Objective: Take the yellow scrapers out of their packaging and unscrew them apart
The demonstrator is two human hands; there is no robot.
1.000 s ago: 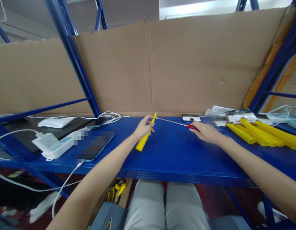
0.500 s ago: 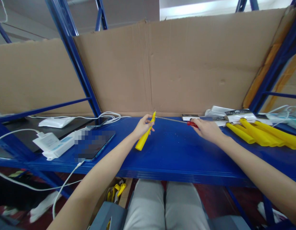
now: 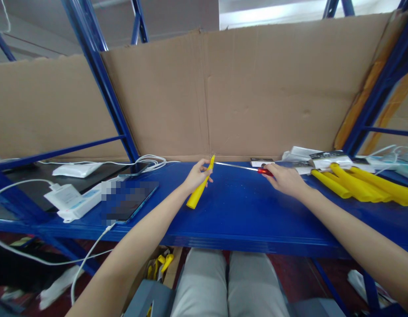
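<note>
My left hand (image 3: 197,176) is closed around a yellow tapered tube (image 3: 197,196), held at a slant with its narrow tip up and its wide end low over the blue shelf (image 3: 243,215). In my right hand (image 3: 284,178) is a red-handled tool (image 3: 263,171) with a long thin metal shaft. That shaft points left, its end close to the tube's narrow tip; whether they touch I cannot tell. Several more yellow tubes (image 3: 358,184) lie on the shelf to the right of my right hand.
Cardboard (image 3: 263,92) walls off the back of the shelf. On the left are a tablet-like device (image 3: 131,204), a white power strip (image 3: 83,204) and coiled white cable (image 3: 154,162). Labelled packets (image 3: 331,159) lie back right. Below, a box holds yellow pieces (image 3: 167,262).
Both hands keep nearly the same place. The metal shaft looks brighter and slightly turned now, and its end stays close to the tube's tip.
</note>
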